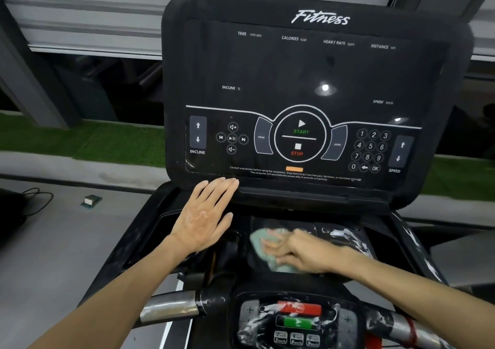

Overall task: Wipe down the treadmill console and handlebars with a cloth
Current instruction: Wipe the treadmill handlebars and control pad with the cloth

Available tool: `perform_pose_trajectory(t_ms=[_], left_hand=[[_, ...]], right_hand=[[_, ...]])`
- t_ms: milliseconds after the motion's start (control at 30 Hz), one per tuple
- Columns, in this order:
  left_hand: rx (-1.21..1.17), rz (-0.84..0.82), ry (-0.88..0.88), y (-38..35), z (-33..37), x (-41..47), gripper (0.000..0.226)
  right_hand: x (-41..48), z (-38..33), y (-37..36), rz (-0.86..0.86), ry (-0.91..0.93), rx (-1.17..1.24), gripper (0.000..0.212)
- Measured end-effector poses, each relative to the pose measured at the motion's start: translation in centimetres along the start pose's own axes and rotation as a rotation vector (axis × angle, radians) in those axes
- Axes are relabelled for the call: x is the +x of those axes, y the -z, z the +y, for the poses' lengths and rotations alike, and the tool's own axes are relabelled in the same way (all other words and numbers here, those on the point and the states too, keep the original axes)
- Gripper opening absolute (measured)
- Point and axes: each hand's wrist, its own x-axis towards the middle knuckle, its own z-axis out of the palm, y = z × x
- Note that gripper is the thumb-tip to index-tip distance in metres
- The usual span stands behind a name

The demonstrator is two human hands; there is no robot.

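Wiping the tray under the console, with most of the job seemingly left.

The left hand (205, 214) lies flat, fingers spread, at the console (308, 94) lower edge, holding nothing; the right hand (297, 249) presses a green cloth (261, 241) into the middle tray (blurred, so the grip is unclear). White residue streaks the tray's right side, the lower panel (297, 319) and the handlebars (171, 308), so those look undone. The tray's raised walls hem the cloth in; the screen above offers open room.

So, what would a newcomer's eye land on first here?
The big black console with its white Fitness logo fills the upper middle, its screen dark. Below it, the right hand, blurred, presses a pale green cloth into the tray, while the left hand lies flat by the console's lower edge.
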Motion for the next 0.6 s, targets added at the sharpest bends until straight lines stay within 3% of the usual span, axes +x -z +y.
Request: perform_pose_trajectory(t_ms=[133, 267, 500, 600], left_hand=[[0.002, 0.003, -0.012, 0.0, -0.2, 0.0, 0.066], [0.011, -0.002, -0.008, 0.0, -0.1, 0.0, 0.066], [0.033, -0.015, 0.001, 0.1, -0.1, 0.0, 0.067], [0.026, -0.003, 0.007, -0.2, 0.2, 0.0, 0.067]], right_hand=[[-0.9, -0.2, 1.2, -0.126, 0.013, 0.132, 0.042], [-1.1, 0.5, 0.7, -0.011, -0.022, -0.051, 0.049], [-2.7, 1.4, 1.6, -0.207, 0.021, -0.271, 0.059], [-0.6, 0.8, 0.8, -0.176, 0.024, -0.266, 0.056]])
